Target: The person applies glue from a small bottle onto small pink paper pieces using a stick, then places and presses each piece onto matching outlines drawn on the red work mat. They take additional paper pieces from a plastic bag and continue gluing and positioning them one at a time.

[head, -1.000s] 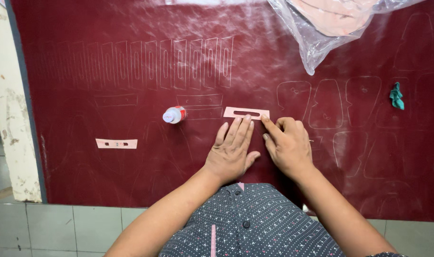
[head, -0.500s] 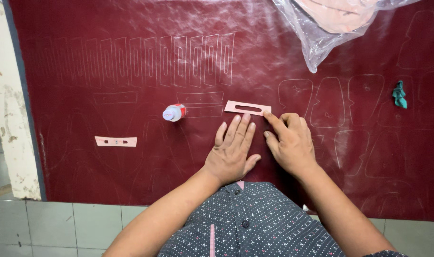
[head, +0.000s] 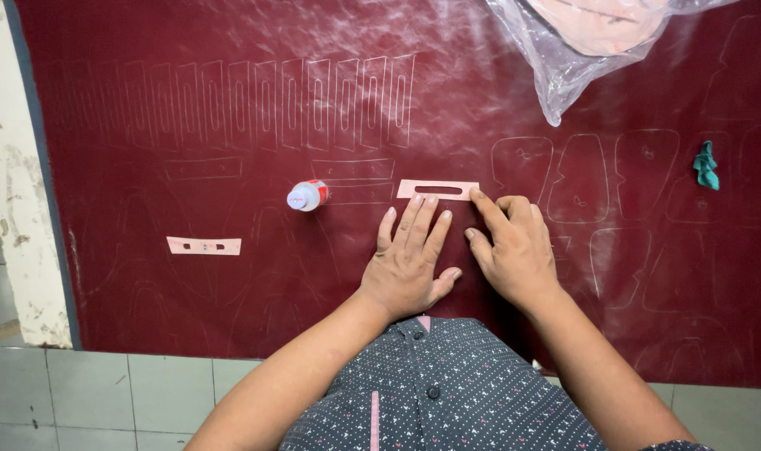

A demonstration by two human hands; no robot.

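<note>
1. A person's left hand (head: 409, 263) lies flat, fingers spread and gripping nothing, pinning dark red sheet material (head: 230, 276) to the tabletop.
2. The right hand (head: 514, 246), loosely curled, presses its forefinger on a pink slotted template (head: 437, 190), apparently steadying it.
3. Beyond: a small bottle (head: 308, 196), a second template (head: 203, 245), a plastic bag (head: 581, 42).

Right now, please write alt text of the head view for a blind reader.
Two hands press flat on a dark red sheet: the left hand below a pink slotted template, the right hand touching its right end. A small bottle lies to the left.
</note>
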